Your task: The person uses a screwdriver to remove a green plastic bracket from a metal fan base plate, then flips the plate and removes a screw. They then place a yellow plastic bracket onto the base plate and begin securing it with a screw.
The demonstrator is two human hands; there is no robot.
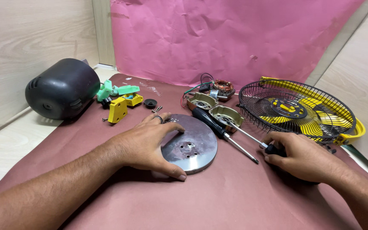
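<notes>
I see my left hand (150, 142) lying flat and spread over the left part of a round metal disc (190, 144), palm down, thumb at the disc's near rim, fingers relaxed rather than gripping; a ring sits on one finger. The disc rests on the maroon mat (218, 196) at the middle of the scene and shows a cluster of small holes near its centre.

My right hand (301, 156) is closed around the dark handle of a screwdriver (252, 140), whose thin shaft runs up and left toward the metal motor end covers (216, 108). A second, black-handled screwdriver (218, 130) lies free on the mat between the disc and that shaft, its tip pointing toward my right hand.

Just beyond my right hand sits a black wire fan guard (297, 110) with yellow blades inside. Behind the end covers I see a copper-wound stator (222, 87) with loose wires. To the far left a black motor housing (62, 88) lies on its side, with yellow and green plastic parts (122, 100) beside it. Crumpled pink paper (218, 38) backs the scene.
</notes>
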